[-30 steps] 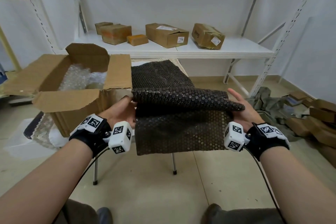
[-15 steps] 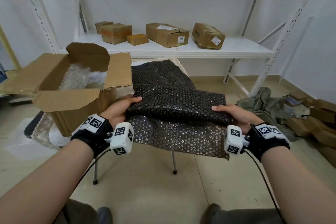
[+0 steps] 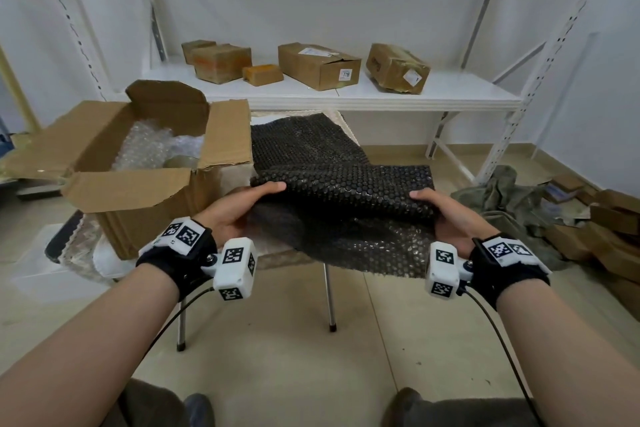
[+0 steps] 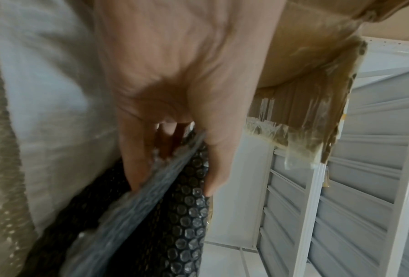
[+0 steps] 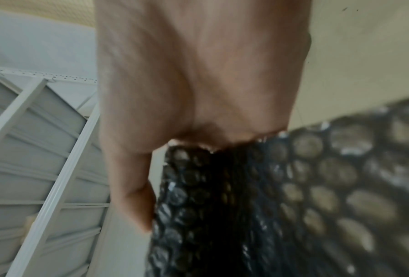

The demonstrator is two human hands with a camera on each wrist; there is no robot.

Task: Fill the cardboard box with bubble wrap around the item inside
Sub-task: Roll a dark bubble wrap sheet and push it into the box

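A folded sheet of black bubble wrap (image 3: 341, 191) sits at frame centre, pinched at its left edge by the left hand (image 3: 235, 210) and at its right edge by the right hand (image 3: 450, 215), thumbs on top. Both forearms reach up from the bottom corners. At left, the open cardboard box (image 3: 138, 184) holds clear bubble wrap (image 3: 149, 146); behind, a white shelf (image 3: 346, 99) carries parcels.

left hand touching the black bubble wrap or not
Touching. The left wrist view shows the left hand pinching the black bubble wrap between thumb and fingers.
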